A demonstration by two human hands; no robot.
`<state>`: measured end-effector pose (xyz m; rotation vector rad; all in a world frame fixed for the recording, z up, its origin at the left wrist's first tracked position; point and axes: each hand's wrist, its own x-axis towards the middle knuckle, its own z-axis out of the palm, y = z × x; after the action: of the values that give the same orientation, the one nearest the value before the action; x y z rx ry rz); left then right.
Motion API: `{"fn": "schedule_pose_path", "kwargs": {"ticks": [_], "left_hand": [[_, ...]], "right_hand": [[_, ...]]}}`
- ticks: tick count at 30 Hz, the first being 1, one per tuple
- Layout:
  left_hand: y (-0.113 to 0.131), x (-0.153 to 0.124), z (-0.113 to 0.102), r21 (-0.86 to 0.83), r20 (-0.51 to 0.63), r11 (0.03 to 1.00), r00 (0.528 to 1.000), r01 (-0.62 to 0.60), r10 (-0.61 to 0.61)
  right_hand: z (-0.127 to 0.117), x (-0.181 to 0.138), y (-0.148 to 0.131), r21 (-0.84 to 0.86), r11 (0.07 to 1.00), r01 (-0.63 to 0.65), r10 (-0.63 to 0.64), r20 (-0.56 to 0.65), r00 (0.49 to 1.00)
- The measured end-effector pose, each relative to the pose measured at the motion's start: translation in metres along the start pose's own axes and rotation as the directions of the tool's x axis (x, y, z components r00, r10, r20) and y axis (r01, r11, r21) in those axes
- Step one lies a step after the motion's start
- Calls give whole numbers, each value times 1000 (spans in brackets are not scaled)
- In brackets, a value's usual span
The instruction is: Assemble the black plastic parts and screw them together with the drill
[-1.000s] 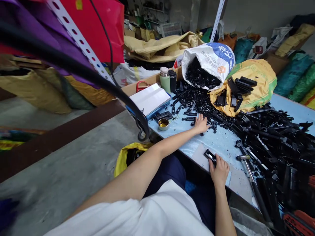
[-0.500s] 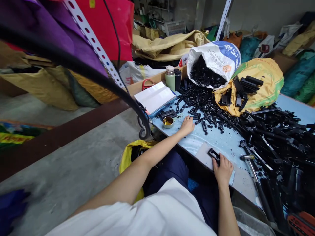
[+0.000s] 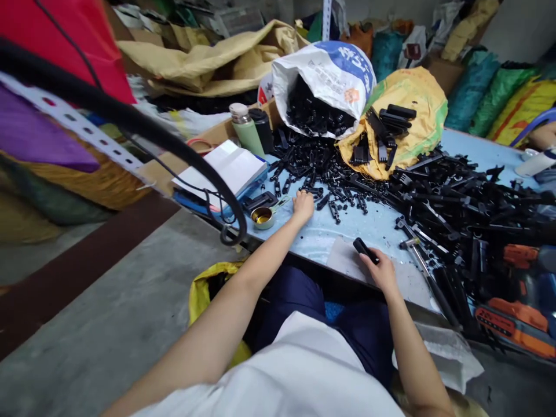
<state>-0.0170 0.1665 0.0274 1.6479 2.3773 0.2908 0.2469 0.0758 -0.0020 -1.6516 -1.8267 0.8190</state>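
Observation:
My right hand [image 3: 383, 269] grips a black oblong plastic part [image 3: 365, 250], tilted up over a pale sheet [image 3: 343, 255] at the table's front edge. Further forward, my left hand [image 3: 303, 204] has its fingers curled down at the near edge of a heap of small black parts [image 3: 334, 174]. Whatever those fingers pinch is hidden from me. Just left of that hand stands a small metal cup with amber liquid [image 3: 263, 218], its handle pointing towards the fingers. Behind the cup lies a black frame-like part [image 3: 260, 201].
A white sack [image 3: 324, 75] and a yellow sack [image 3: 417, 104] spill black parts. A hammer [image 3: 428, 278] and an orange power tool [image 3: 516, 324] lie right. Paper [image 3: 230, 168] and a green flask [image 3: 247, 130] stand left. A black cable [image 3: 174, 133] crosses the upper left. Another person's arm [image 3: 545, 136] shows far right.
The view has swung to the right. My right hand has lifted and tipped the black oblong part, which lay flatter before. My left hand stays by the small parts, its fingers more curled.

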Motion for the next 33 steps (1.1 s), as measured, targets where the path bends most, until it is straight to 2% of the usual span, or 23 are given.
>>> {"fn": "schedule_pose_path", "kwargs": {"ticks": [3, 6, 7, 9, 12, 14, 15, 17, 21, 23, 24, 26, 28, 31, 33], "left_hand": [[-4, -17, 3, -14, -14, 997, 997, -71, 70], [-5, -49, 15, -107, -62, 967, 972, -233, 228], [-5, -62, 20, -129, -60, 948, 956, -293, 287], [-1, -89, 32, -120, -10, 913, 920, -391, 392], [7, -123, 48, -43, 43, 869, 868, -493, 494], [12, -139, 56, -25, 11, 837, 837, -547, 547], [15, -145, 59, -32, -10, 820, 821, -571, 571], [18, -152, 64, -62, -34, 784, 786, -618, 617], [26, -152, 67, -94, -8, 733, 737, -674, 676], [28, -148, 65, -113, 0, 735, 740, -668, 673], [27, -145, 64, -130, -6, 739, 746, -661, 666], [25, -141, 60, -186, -31, 742, 759, -644, 651], [24, -140, 56, -268, -55, 738, 775, -619, 630], [26, -141, 53, -415, -61, 728, 815, -546, 577], [32, -143, 51, -522, -62, 687, 826, -505, 560]], "right_hand": [[-6, 5, -5, 282, 949, -142, 111, 124, 986], [-6, 7, -6, 424, 889, -175, 121, 150, 981], [-5, 7, -5, 431, 890, -147, 104, 122, 987], [-5, 6, -5, 347, 938, -9, 10, -2, 1000], [-7, 4, -3, -17, 980, 200, -200, -187, 962], [-8, 1, 0, -208, 944, 255, -292, -168, 942], [-9, -1, 2, -236, 931, 278, -314, -130, 941], [-10, -6, 7, -170, 932, 320, -334, -66, 940], [-19, -10, 16, 177, 935, 308, -288, -129, 949], [-32, -10, 24, 226, 922, 314, -287, -146, 947], [-41, -11, 28, 180, 928, 327, -305, -142, 942], [-59, -12, 40, -5, 928, 372, -371, -70, 926], [-73, -13, 49, -222, 874, 431, -429, 62, 901], [-70, -12, 49, -428, 783, 452, -428, 157, 890], [-56, -11, 37, -413, 818, 401, -387, 123, 914]]}}
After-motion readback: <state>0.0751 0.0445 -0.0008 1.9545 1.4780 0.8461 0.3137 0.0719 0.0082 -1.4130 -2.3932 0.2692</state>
